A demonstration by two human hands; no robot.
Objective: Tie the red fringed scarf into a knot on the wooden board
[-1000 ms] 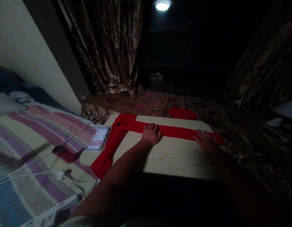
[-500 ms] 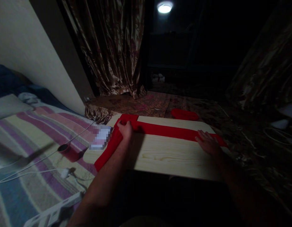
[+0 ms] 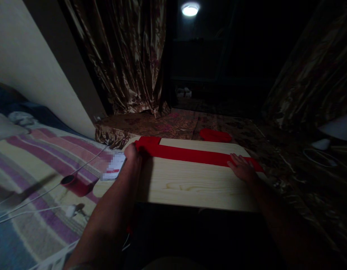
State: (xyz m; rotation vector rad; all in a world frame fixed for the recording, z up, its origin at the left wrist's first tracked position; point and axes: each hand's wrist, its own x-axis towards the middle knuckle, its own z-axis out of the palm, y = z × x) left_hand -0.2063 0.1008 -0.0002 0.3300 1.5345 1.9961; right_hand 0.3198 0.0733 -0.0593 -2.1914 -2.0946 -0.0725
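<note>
A long strip of red cloth (image 3: 187,153) lies flat across the pale wooden table (image 3: 187,183). At its left end the cloth is doubled into a fold. My left hand (image 3: 133,153) is closed at that fold by the table's left edge, with the cloth at its fingers, which are partly hidden. A bit of red shows below the table edge beside my left forearm. My right hand (image 3: 242,167) rests palm down near the strip's right end, fingers spread over the cloth's near edge. A phone-like, blurred flat object (image 3: 114,168) lies left of my left hand.
Behind the table sits a red cloth bundle (image 3: 215,135). A red cup-like cylinder (image 3: 74,185) stands on the striped bed cover (image 3: 32,168), with white cables (image 3: 41,210) nearby. Patterned curtains (image 3: 134,56) hang at the dark window. A lamp (image 3: 336,131) is at right.
My left hand has moved left to the table's edge, and the strip's near-left length is now out of sight behind my forearm. My right hand stays on the cloth. The view shifted slightly.
</note>
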